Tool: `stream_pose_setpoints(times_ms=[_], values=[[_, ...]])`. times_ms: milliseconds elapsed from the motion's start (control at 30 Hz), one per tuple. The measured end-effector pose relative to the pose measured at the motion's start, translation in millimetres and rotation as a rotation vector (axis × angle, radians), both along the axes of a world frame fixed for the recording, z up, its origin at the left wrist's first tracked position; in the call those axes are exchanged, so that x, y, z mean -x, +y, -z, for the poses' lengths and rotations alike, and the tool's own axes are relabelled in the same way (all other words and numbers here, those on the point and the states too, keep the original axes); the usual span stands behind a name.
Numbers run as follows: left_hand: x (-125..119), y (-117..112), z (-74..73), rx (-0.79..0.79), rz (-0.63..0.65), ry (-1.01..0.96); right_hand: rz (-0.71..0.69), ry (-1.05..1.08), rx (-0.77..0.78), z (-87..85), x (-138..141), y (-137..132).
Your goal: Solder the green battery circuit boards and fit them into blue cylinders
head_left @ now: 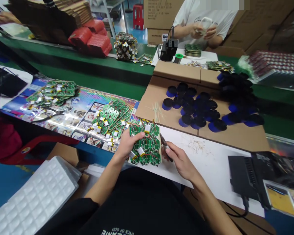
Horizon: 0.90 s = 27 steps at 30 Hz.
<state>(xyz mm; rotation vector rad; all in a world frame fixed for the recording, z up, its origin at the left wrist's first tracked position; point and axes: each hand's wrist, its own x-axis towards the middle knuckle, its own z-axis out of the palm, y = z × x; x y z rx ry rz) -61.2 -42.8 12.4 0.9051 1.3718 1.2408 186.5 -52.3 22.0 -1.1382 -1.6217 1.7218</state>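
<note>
We saw the green circuit board panel (149, 142) at mid-view, close in front of the wearer's torso, populated face up, small silver battery cells on it. Long axis ran away from the body, only slightly longer than the panel was wide; far end pointed toward the cardboard sheet (153, 89). Whether its underside met the tabletop (210, 173), we could not tell.

Left hand (127, 143) grasped the panel's left edge, thumb laid across the top. Right hand (180, 160) gripped a slim dark hand tool (166, 146), tip slanting up and left, just beside the panel's right edge; contact unclear to us.

Edges: the tabletop's near edge passed close to the panel's lower end. On the left, a heap of circuit boards (114, 116) crowded close to the panel, leaving little room. Beyond, black-and-blue round caps (186, 104) covered much of the cardboard. We found the widest room rightward, over white surface carrying fine brownish strands (197, 145), as far as a black box (242, 173) with a plugged cable.
</note>
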Motion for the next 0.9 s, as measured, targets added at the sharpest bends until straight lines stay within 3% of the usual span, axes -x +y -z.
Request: stream_pose_setpoints(times_ms=[133,267,433,500,567,733,900], values=[[8,2,-0.9,-0.009,-0.065,0.061,-0.036,-0.153,-0.061,0.5,-6,-7],[9,2,-2.0,-0.007,-0.082,0.048,-0.008,-0.156,-0.028,4.2,-6,-14],[-4,1,-1.3,0.099,-0.059,-0.211,-0.071,0.306,0.375,9.5,0,-15],[-8,1,-1.0,0.129,-0.051,-0.265,-0.097,0.425,0.457,9.6,1,-14],[-9,2,-0.8,0.112,-0.055,-0.265,-0.098,0.368,0.382,7.4,0,-12],[1,6,1.2,0.02,-0.134,-0.14,-0.103,-0.074,-0.002,-1.5,-9,-8],[11,5,5.6,-0.001,-0.159,-0.02,-0.108,-0.298,-0.119,-5.1,-14,-17]])
